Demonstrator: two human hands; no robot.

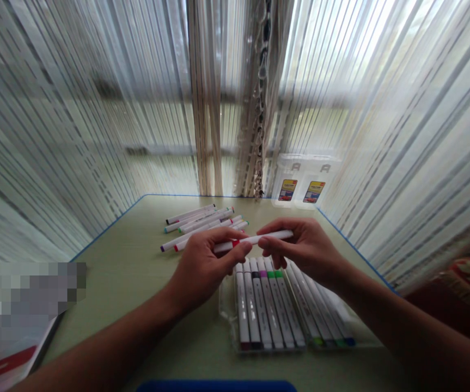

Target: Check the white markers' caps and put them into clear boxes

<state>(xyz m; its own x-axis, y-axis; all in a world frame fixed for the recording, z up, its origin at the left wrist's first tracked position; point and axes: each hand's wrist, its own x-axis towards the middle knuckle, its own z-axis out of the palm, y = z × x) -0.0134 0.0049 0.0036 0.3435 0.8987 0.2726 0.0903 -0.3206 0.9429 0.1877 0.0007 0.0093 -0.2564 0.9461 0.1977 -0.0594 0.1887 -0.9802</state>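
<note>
**A:** So what have you got in your hands right now?

**B:** One white marker [274,236], the kind with a coloured ring, and the ring's red. My left grip [200,261] is closed around the end by the ring. My right grip [306,245] has the other end pinched between thumb and fingers. Neither one's wide, both are snug on the same pen.

**A:** Where's it at, on the table?

**B:** Nah, up off the tabletop [132,239], slightly tilted, higher on my right side. From where I'm looking it sits just past the far ends of the pens in a clear plastic tray [229,313].

**A:** What's in the tray?

**B:** More white markers [274,316], side by side in two groups. I can see purple and green bands in the left group, and green and blue tips at the near end of the right one. My right arm covers some of it.

**A:** Any others?

**B:** Yep, a loose pile of pens [206,220] beyond my left grip, lying on a slant. Far right there's a clear case [300,188] standing up with two labels, near the string curtain [55,109].
</note>
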